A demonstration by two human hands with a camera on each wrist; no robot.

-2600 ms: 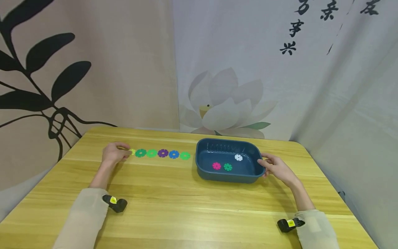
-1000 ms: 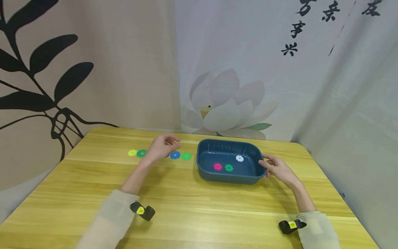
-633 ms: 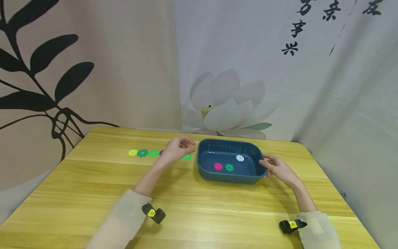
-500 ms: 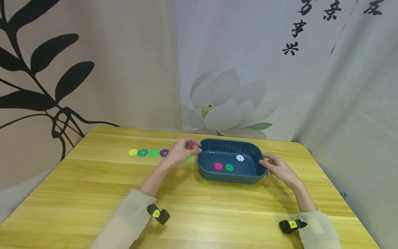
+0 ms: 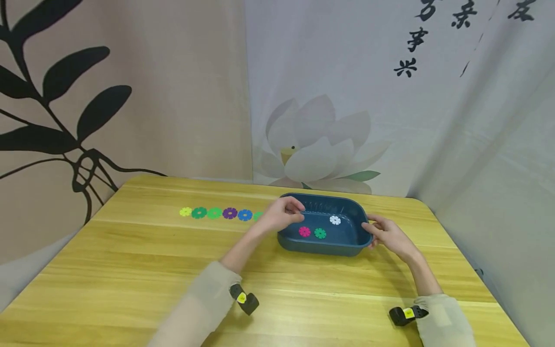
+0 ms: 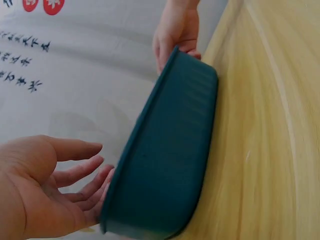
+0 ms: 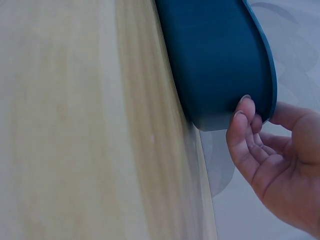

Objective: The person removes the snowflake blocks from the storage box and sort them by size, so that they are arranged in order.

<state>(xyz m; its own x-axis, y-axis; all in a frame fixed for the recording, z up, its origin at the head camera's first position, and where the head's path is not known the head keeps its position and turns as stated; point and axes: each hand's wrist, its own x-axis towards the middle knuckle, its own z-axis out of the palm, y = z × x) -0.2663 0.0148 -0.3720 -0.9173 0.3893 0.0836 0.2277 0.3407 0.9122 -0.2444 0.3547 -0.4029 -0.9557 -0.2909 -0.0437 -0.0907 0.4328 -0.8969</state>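
A dark blue plastic basin (image 5: 325, 249) stands on the wooden table, with a white snowflake disc (image 5: 335, 220), a pink one and a green one on its bottom. My right hand (image 5: 388, 236) pinches the basin's right end, thumb on the rim and fingers beneath it, as the right wrist view also shows. Over the basin's left end hovers my left hand (image 5: 282, 215). Its fingers are loosely bent, thumb apart from them, and nothing shows between them in the left wrist view. It covers part of the basin's left rim.
Left of the basin runs a row of snowflake discs: yellow (image 5: 185, 211), dark green (image 5: 199, 212), light green (image 5: 214, 213), purple (image 5: 230, 213), blue (image 5: 244, 215) and another light green, partly behind my left hand. A printed curtain (image 5: 195, 96) hangs behind the table.
My left hand has let go of the yellow disc at the row's left end and moved right, over the row, to the basin. The right hand has kept its hold on the basin.
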